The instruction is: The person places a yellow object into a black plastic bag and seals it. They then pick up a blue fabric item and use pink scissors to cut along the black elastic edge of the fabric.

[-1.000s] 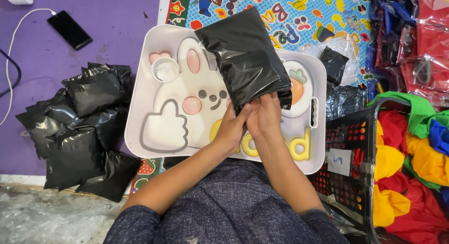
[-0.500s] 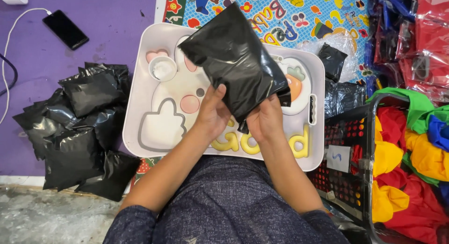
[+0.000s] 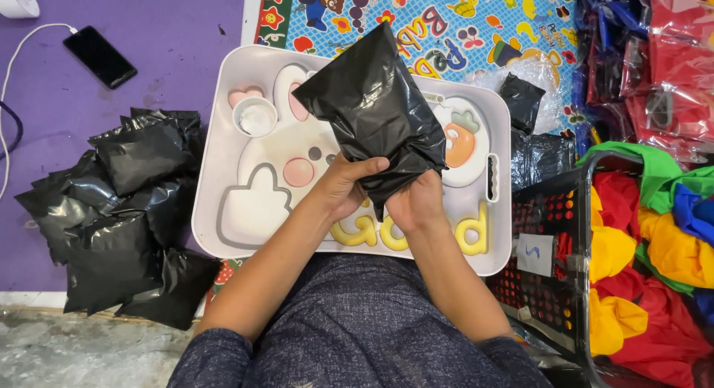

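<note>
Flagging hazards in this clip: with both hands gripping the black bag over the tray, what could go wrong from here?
1. The left hand and right hand pinch only the bottom end of the black bag; its raised bulk could slip or the thin film tear.
2. A dropped bag might hit the small cup on the tray.
3. The pile of bags lies loose beside the tray and could slide.

Pile of bags point(image 3: 119, 217) left of tray point(image 3: 223, 209)
</note>
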